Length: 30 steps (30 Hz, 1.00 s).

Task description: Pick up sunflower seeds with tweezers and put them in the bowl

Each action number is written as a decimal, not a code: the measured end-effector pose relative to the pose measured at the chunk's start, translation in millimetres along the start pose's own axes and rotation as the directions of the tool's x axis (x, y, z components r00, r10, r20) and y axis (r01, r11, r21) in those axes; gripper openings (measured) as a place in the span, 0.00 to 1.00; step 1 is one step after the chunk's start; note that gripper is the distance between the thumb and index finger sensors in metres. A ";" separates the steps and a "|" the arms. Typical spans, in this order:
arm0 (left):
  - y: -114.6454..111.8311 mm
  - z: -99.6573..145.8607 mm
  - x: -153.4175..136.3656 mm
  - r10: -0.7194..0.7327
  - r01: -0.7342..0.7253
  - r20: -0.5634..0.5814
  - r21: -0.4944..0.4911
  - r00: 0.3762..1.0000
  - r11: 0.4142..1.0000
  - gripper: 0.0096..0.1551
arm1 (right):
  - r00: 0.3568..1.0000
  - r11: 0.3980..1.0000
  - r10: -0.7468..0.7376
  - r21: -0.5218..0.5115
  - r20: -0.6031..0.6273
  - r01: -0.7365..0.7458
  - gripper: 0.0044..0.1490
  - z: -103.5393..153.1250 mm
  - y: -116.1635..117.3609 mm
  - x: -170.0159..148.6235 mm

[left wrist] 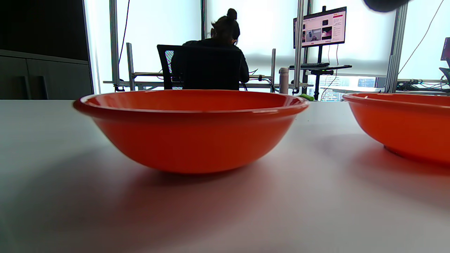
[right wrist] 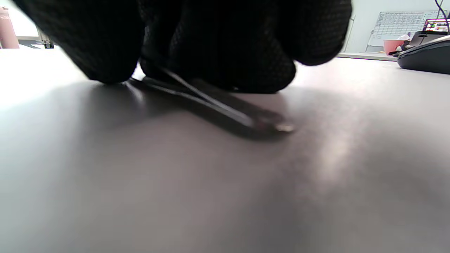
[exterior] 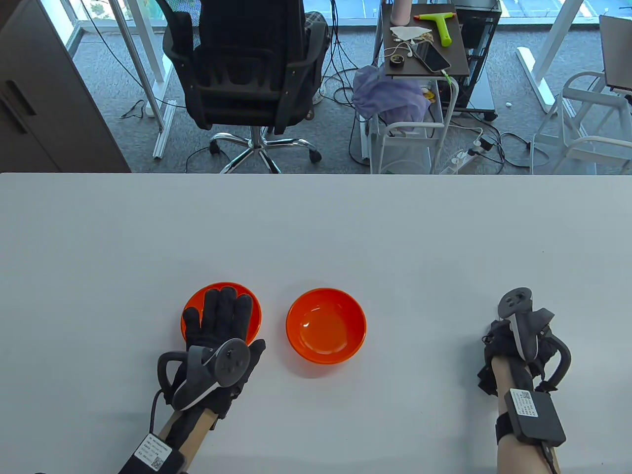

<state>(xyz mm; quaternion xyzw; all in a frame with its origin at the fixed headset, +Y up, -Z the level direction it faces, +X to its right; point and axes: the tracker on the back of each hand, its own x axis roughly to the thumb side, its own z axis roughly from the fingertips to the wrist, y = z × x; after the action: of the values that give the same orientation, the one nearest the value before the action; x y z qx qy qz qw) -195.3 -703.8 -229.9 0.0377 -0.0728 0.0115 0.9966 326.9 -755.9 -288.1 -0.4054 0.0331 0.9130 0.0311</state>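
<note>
Two orange bowls stand side by side near the table's front. My left hand (exterior: 222,316) lies spread, fingers apart, over the left bowl (exterior: 255,318) and hides its inside. The left wrist view shows this bowl (left wrist: 191,133) from the side. The right bowl (exterior: 326,326) looks empty and also shows in the left wrist view (left wrist: 404,123). My right hand (exterior: 499,338) is curled on the table at the far right. In the right wrist view its fingers (right wrist: 211,45) grip metal tweezers (right wrist: 225,109) that lie low on the tabletop. No seeds show.
The white table (exterior: 316,232) stretches bare behind the bowls. Beyond its far edge stand an office chair (exterior: 252,74) and a cart (exterior: 419,98) with small items.
</note>
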 end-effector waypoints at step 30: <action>2.8 -5.8 -35.0 0.105 -0.111 -0.166 -0.026 0.981 0.994 0.46 | 0.624 0.722 -0.687 0.253 0.371 0.644 0.29 74.1 -35.2 53.3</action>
<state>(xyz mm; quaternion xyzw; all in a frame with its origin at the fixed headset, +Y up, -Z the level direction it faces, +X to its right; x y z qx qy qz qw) -229.2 -701.2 -240.6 0.0152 0.0076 0.0672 0.9976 239.5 -712.9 -279.4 -0.1695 -0.0837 0.9001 0.3925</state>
